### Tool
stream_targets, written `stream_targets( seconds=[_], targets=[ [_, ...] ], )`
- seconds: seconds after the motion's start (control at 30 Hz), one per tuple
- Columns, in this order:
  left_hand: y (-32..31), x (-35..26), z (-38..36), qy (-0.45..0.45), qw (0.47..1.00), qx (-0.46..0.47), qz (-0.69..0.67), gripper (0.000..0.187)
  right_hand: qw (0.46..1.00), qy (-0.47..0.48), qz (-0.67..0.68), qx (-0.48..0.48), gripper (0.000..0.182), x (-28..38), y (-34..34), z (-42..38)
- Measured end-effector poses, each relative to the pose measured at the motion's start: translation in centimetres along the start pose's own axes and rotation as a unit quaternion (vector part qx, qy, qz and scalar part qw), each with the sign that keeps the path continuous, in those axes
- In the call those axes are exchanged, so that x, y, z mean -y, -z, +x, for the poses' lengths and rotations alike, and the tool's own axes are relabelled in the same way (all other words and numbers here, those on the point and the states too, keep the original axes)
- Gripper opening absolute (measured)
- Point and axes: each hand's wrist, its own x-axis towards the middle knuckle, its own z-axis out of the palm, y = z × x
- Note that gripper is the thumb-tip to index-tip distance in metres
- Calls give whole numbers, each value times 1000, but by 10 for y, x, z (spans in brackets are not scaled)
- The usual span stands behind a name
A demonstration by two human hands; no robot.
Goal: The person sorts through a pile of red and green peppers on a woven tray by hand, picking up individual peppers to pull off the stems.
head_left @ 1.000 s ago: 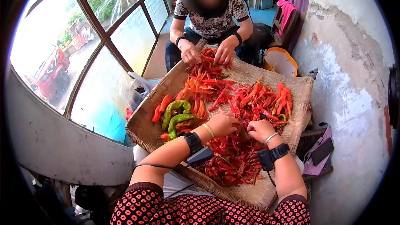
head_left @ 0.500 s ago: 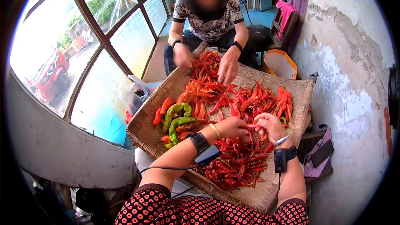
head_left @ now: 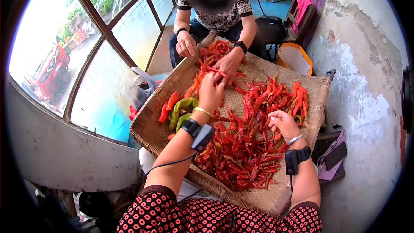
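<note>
A big woven basket tray [head_left: 302,190] lies before me with red chili peppers [head_left: 246,159] heaped in it. My left hand [head_left: 210,92] stretches to the far left part of the tray, fingers closed around a red chili pepper [head_left: 214,70] that pokes out past the fingertips. It is close to the co-worker's hand [head_left: 228,64], which reaches into the far pile. My right hand [head_left: 282,124] hovers over the right side of the peppers, fingers curled and pinched; what they hold, if anything, is too small to make out. Green peppers [head_left: 183,108] lie left of my left wrist.
Across the tray sits a co-worker, the other hand [head_left: 186,44] at the tray's far left edge. An orange-rimmed container [head_left: 295,59] stands beyond the far right corner. Windows [head_left: 103,77] line the left; a rough wall [head_left: 358,90] rises on the right.
My hands have parted: the left moved away to the far left with a red chili pepper, while the right stayed nearly in place. The co-worker's left-side hand rose off the peppers.
</note>
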Motion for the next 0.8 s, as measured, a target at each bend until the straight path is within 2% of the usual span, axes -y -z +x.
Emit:
stream_targets(
  seconds=[0.03,0.07,0.1,0.13,0.17,0.2,0.3,0.37,0.43,0.5,0.57,0.63,0.7,0.77,0.8],
  targets=[
    [-5,-4,-8,-30,999,23,-21,27,1000,-1,0,1,19,-2,0,1],
    [-12,-11,-18,-42,993,59,-97,20,998,4,-64,-6,19,-6,0,4],
    [-20,-16,-26,-34,986,142,-75,22,992,7,-126,-14,21,-12,-1,5],
    [-19,-33,-30,-103,975,195,-3,28,992,3,-124,-14,21,-19,-3,7],
    [-29,-36,-39,-136,963,226,65,39,967,82,-238,-32,22,-26,-4,9],
    [-36,-44,-46,-144,957,233,97,45,922,159,-348,-49,23,-27,-5,9],
    [-43,-59,-54,-174,943,239,156,51,879,173,-430,-112,20,-20,-10,8],
    [-47,-59,-59,-198,933,240,181,52,863,216,-422,-177,18,-17,-11,9],
    [-49,-49,-59,-171,902,327,222,50,830,254,-439,-230,26,-15,-6,12],
    [-49,-45,-57,-155,889,359,236,46,777,274,-493,-279,37,-17,2,17],
    [-49,-43,-55,-140,879,376,257,41,770,160,-539,-301,55,-26,6,22],
    [-42,-46,-51,-124,870,377,292,40,811,64,-535,-228,61,-24,6,22],
    [-34,-50,-48,-114,858,350,357,36,794,87,-564,-208,62,-27,3,20],
    [-27,-50,-38,-40,840,391,374,34,801,118,-563,-165,59,-26,-2,21],
    [-24,-47,-36,-41,839,392,375,34,802,139,-558,-160,55,-25,-5,20]
  ],
)
